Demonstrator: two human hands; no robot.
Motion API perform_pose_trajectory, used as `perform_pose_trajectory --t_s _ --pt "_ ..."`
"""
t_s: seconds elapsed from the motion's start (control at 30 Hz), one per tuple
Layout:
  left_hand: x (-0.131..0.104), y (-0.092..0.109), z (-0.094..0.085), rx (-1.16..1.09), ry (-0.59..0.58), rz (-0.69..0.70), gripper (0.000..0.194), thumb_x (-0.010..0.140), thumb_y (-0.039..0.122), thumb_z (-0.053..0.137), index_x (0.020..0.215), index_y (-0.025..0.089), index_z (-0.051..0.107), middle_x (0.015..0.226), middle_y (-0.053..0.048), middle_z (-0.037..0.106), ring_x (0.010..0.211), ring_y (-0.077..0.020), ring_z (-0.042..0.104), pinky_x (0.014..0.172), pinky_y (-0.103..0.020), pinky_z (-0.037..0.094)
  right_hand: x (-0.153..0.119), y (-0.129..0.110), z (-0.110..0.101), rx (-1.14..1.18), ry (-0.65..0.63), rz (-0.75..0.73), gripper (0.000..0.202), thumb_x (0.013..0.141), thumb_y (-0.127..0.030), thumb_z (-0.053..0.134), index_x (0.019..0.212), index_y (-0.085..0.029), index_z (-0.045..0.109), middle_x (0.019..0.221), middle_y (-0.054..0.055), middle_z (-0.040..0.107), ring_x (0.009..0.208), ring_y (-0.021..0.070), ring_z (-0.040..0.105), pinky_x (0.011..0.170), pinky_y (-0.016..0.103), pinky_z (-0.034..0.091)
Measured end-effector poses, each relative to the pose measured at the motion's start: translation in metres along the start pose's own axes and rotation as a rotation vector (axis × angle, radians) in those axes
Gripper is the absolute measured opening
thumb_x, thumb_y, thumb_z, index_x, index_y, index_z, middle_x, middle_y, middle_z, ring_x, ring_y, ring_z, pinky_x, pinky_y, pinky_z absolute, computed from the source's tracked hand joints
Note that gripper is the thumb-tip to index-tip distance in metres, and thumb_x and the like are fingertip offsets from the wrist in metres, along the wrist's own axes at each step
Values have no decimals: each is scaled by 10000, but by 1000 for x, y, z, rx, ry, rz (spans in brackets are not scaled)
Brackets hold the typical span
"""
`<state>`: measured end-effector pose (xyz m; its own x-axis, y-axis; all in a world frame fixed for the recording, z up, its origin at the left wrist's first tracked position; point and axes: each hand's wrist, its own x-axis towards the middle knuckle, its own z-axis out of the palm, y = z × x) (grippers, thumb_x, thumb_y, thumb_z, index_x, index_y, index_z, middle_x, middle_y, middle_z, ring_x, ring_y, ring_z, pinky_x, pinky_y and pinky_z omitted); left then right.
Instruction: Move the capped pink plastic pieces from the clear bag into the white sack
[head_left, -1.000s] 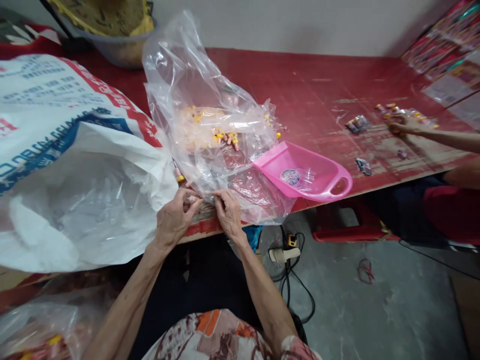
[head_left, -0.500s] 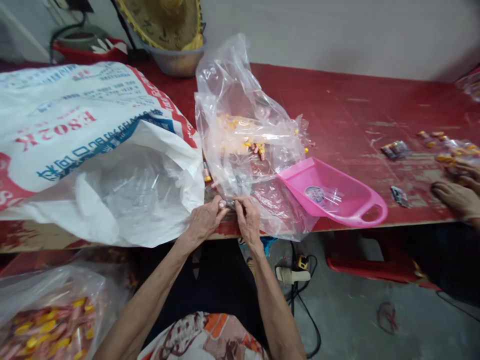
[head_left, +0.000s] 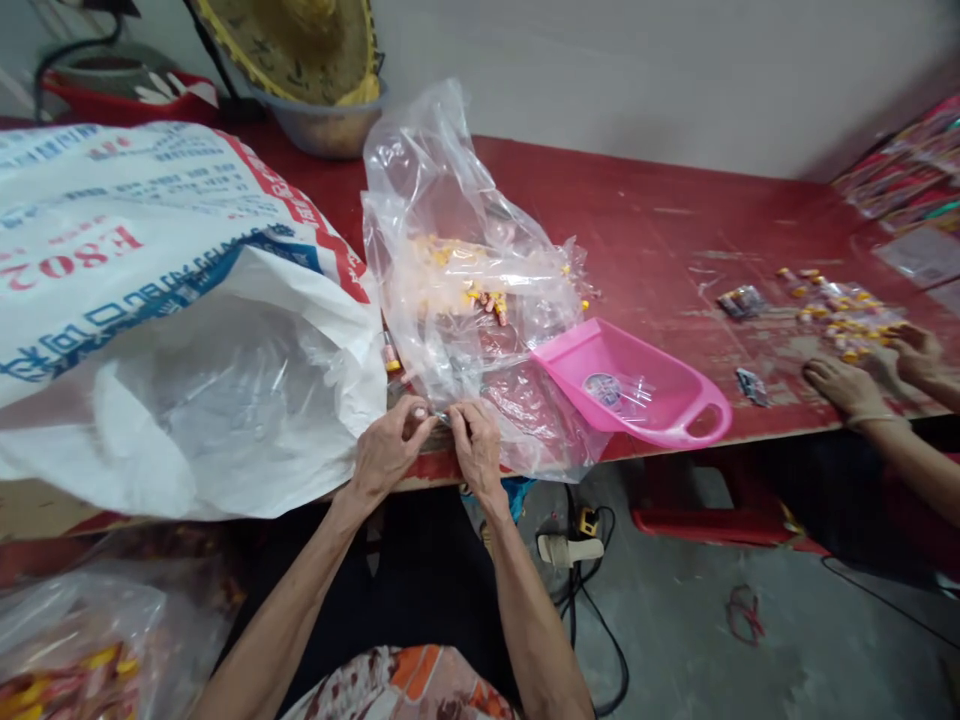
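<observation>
At the table's front edge my left hand (head_left: 391, 445) and my right hand (head_left: 475, 440) pinch close together. Between their fingertips is something small and partly shiny, too little to name. Just beyond lies a clear plastic bag (head_left: 442, 215) with yellow and pink pieces (head_left: 491, 303) in it or under it. A small yellow-ended tube (head_left: 391, 355) rests left of that bag. Left of my hands gapes a large white printed sack (head_left: 135, 220), clear plastic showing in its mouth. A pink scoop (head_left: 660, 385) with a round label and clear bits inside sits to the right.
A co-worker's hands (head_left: 844, 385) are at a pile of small yellow-ended pieces (head_left: 844, 310) on the right. Small dark packets (head_left: 742, 302) lie on the red table (head_left: 637, 230). A straw hat (head_left: 307, 50) leans in a basin (head_left: 330, 125) behind. Cables (head_left: 611, 640) cross the floor.
The view has swung right, so everything sits further left and more of the co-worker's arms shows. My hands stay pinched together at the table edge.
</observation>
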<state>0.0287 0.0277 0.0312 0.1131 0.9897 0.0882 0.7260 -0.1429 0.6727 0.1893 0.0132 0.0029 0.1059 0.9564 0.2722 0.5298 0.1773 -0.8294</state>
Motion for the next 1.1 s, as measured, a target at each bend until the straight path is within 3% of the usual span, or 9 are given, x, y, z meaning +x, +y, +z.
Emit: perform_pose_trajectory --t_s 0.13,0.3,0.43,0.63,0.73,0.8,0.9,0.97,1.1 --pt "0 -8 9 -142 122 140 255 984 457 541 1045 244 667 992 -31 765 837 -179 728 758 -270 548 -1 0 3 10 3 -1 324 1121 -341 429 935 -243 675 967 29 716 940 195 639 881 336 441" --pt "15 -8 3 -59 29 75 260 917 491 584 992 254 663 872 -11 740 723 -192 704 647 -276 498 0 0 3 -4 2 -11 295 1115 -304 448 921 -239 661 971 27 721 954 194 646 914 341 429" --pt "18 -3 -8 -120 122 48 311 952 528 569 1052 246 654 933 -25 757 766 -183 714 699 -268 522 0 -1 2 5 -5 -4 290 1118 -304 449 930 -243 661 982 25 721 974 195 647 911 341 423" --pt "15 0 -7 217 -70 -20 142 945 395 644 990 261 643 821 -8 740 757 -226 735 644 -275 460 0 -2 1 9 -1 -2 319 1120 -324 432 919 -243 666 969 30 714 953 196 636 896 337 434" --pt "14 0 -7 132 72 41 193 975 425 614 1072 264 659 996 -17 784 816 -205 748 698 -265 494 0 -3 1 -1 -17 -1 322 1118 -334 434 931 -243 679 971 34 718 941 196 632 909 337 444" --pt "12 -2 -5 128 116 47 210 978 434 604 1075 257 664 995 -25 787 811 -205 746 714 -267 502 0 -3 1 -4 -22 1 323 1116 -338 436 932 -244 683 962 33 718 932 196 631 912 339 447" --pt "11 -5 -4 223 13 -11 162 949 401 624 999 250 657 826 -24 754 762 -233 735 675 -287 476 -1 -3 1 4 -5 13 327 1114 -341 431 923 -244 679 964 34 717 935 198 635 904 341 445" --pt "14 -7 -7 222 -17 -44 171 933 414 641 1005 260 653 823 -15 752 783 -241 739 666 -290 465 0 -3 0 7 -3 21 329 1112 -340 428 920 -245 678 965 34 717 937 199 637 894 342 443" --pt "31 -9 -16 68 178 -118 300 948 514 626 1102 258 655 944 -30 777 844 -240 744 710 -301 498 1 -3 1 3 -7 31 324 1105 -335 433 920 -245 683 968 33 723 947 199 644 904 346 445"
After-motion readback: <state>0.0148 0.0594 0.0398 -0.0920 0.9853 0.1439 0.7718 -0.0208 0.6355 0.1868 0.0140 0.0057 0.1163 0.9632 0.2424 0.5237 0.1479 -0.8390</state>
